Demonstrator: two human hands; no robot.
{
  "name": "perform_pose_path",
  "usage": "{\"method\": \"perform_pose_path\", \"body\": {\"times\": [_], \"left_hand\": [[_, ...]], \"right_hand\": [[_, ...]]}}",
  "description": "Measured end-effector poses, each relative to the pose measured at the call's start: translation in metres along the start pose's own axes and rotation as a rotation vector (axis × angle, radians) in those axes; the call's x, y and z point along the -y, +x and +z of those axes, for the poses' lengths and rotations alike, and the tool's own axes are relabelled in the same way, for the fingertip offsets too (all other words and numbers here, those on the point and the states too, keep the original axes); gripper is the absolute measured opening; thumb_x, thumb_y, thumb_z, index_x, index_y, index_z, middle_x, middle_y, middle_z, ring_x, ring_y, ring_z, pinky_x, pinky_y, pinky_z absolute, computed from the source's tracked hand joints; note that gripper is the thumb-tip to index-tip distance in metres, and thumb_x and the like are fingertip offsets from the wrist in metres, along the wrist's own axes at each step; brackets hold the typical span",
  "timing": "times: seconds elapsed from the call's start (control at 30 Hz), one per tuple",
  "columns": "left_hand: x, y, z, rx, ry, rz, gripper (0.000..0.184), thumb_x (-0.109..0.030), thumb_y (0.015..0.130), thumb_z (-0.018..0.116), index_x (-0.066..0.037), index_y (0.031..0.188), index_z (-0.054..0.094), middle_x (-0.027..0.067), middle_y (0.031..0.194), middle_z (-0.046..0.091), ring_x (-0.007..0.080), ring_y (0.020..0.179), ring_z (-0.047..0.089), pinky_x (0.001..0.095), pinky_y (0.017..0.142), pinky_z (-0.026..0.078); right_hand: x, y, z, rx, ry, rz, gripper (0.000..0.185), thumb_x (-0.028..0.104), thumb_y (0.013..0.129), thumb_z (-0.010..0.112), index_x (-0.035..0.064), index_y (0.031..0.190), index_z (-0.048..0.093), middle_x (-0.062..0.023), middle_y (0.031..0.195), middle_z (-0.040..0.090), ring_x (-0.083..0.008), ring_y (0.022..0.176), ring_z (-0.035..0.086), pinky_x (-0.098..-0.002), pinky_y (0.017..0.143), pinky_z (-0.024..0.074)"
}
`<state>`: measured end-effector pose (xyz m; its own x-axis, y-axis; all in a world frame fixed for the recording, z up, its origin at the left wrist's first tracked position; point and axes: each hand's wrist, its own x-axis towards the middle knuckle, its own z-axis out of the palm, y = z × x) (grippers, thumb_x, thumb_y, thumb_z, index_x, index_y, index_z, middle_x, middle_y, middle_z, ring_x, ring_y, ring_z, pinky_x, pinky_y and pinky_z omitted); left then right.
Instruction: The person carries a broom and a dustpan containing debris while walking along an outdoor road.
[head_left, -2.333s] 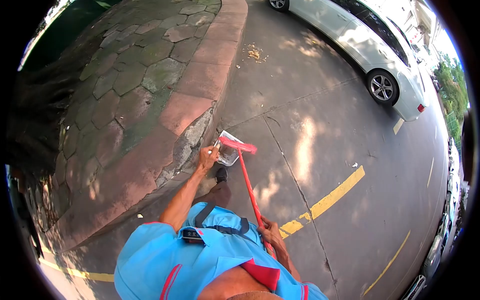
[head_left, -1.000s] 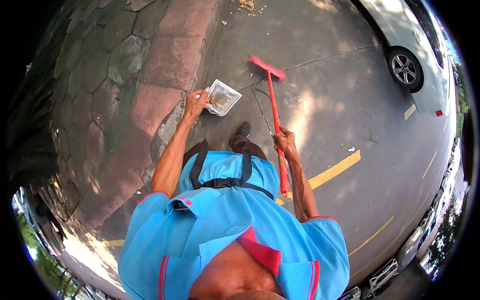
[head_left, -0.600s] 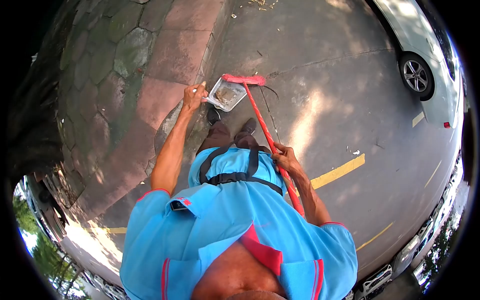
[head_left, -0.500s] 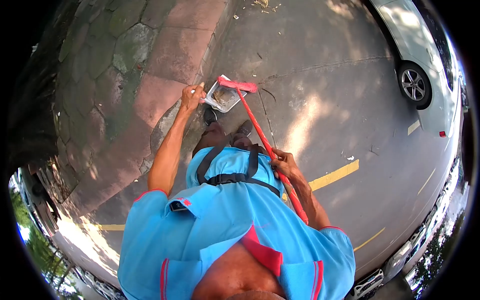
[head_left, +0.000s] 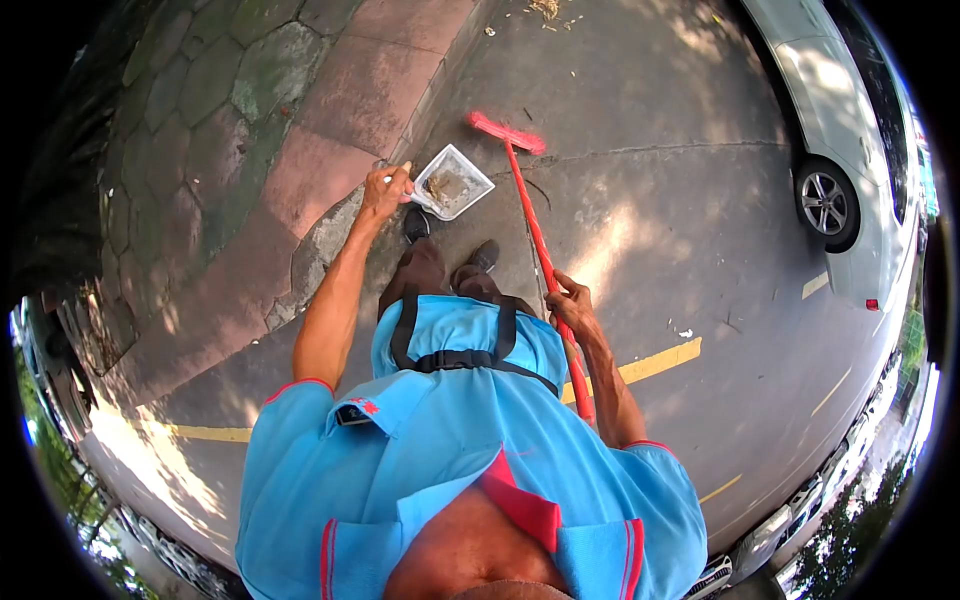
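My left hand is closed around the handle of a white dustpan, whose pan reaches out over the pavement just ahead of my feet. Brownish debris lies inside the pan, mostly toward the handle side. In my right hand is the red pole of a broom, slanting forward from beside my right hip. Its red bristle head is beyond the dustpan, to the right and apart from it. Whether the bristles touch the ground is hard to tell.
A raised kerb of reddish slabs runs along the left, with hexagonal paving behind it. A pale car is parked at right. Dry litter lies far ahead, and a white scrap lies near a yellow line.
The broom head has moved off the dustpan, forward and to the right. The dustpan has shifted slightly right, its inside now uncovered. Both hands keep their grip.
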<state>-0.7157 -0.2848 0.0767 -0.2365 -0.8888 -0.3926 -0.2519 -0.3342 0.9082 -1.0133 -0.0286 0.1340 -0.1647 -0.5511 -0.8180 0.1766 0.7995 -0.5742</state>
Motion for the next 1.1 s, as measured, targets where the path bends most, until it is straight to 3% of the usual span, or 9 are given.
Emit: {"method": "perform_pose_path", "body": {"times": [0.17,0.37,0.57,0.67,0.83,0.97,1.1], "left_hand": [[-0.001,0.004,0.001,0.012,-0.001,-0.014,0.043,-0.035,0.085,0.056,0.003,0.065,0.061,0.0078,0.065,0.060,0.0146,0.062,0.058,0.0271,0.054,0.052],[0.003,0.004,-0.004,-0.005,0.018,-0.025,0.043,-0.036,0.085,0.055,0.002,0.066,0.062,0.0074,0.066,0.061,0.0143,0.062,0.059,0.0273,0.054,0.052],[0.004,0.007,0.001,-0.002,0.025,-0.009,0.042,-0.034,0.085,0.055,0.002,0.065,0.062,0.0077,0.065,0.061,0.0147,0.061,0.059,0.0277,0.053,0.052],[0.002,0.003,0.000,0.000,0.028,-0.019,0.042,-0.034,0.085,0.055,0.002,0.064,0.061,0.0078,0.065,0.061,0.0150,0.061,0.059,0.0279,0.053,0.052],[0.005,0.003,0.000,-0.003,0.038,-0.015,0.042,-0.034,0.085,0.054,0.002,0.065,0.062,0.0077,0.064,0.061,0.0154,0.061,0.059,0.0281,0.053,0.053],[0.001,-0.001,0.001,-0.025,0.042,-0.010,0.042,-0.035,0.086,0.054,0.002,0.066,0.062,0.0071,0.064,0.060,0.0147,0.061,0.058,0.0275,0.053,0.052],[0.000,0.004,0.005,-0.021,0.057,-0.008,0.043,-0.035,0.086,0.054,0.001,0.065,0.061,0.0072,0.064,0.060,0.0144,0.061,0.058,0.0272,0.053,0.051]], "right_hand": [[-0.003,-0.045,0.013,0.129,0.069,0.046,0.062,0.002,0.075,0.057,-0.0042,0.134,0.039,-0.0078,0.064,0.056,-0.0125,0.038,0.047,-0.0256,0.035,0.0347],[0.017,-0.078,-0.004,0.087,0.173,0.150,0.062,0.001,0.074,0.058,-0.0017,0.134,0.040,-0.0066,0.061,0.053,-0.0113,0.035,0.043,-0.0249,0.032,0.0299],[0.043,-0.006,-0.021,-0.035,0.090,-0.072,0.064,0.001,0.075,0.056,-0.0038,0.136,0.035,-0.0077,0.061,0.053,-0.0134,0.034,0.044,-0.0271,0.031,0.0319],[0.062,0.054,-0.034,-0.077,-0.027,-0.123,0.064,0.002,0.075,0.056,-0.0051,0.135,0.036,-0.0085,0.063,0.055,-0.0142,0.039,0.048,-0.0275,0.035,0.0384],[0.044,0.125,-0.024,-0.098,-0.137,-0.197,0.063,0.005,0.076,0.057,-0.0074,0.135,0.035,-0.0077,0.063,0.054,-0.0148,0.044,0.051,-0.0280,0.038,0.0427],[0.024,0.071,0.000,0.023,-0.056,-0.134,0.065,0.003,0.076,0.056,-0.0089,0.135,0.032,-0.0072,0.063,0.054,-0.0148,0.044,0.050,-0.0285,0.038,0.0430],[0.004,0.007,0.004,0.123,0.032,0.013,0.066,0.002,0.075,0.058,-0.0032,0.137,0.034,-0.0081,0.062,0.055,-0.0143,0.037,0.048,-0.0265,0.035,0.0363]]}}
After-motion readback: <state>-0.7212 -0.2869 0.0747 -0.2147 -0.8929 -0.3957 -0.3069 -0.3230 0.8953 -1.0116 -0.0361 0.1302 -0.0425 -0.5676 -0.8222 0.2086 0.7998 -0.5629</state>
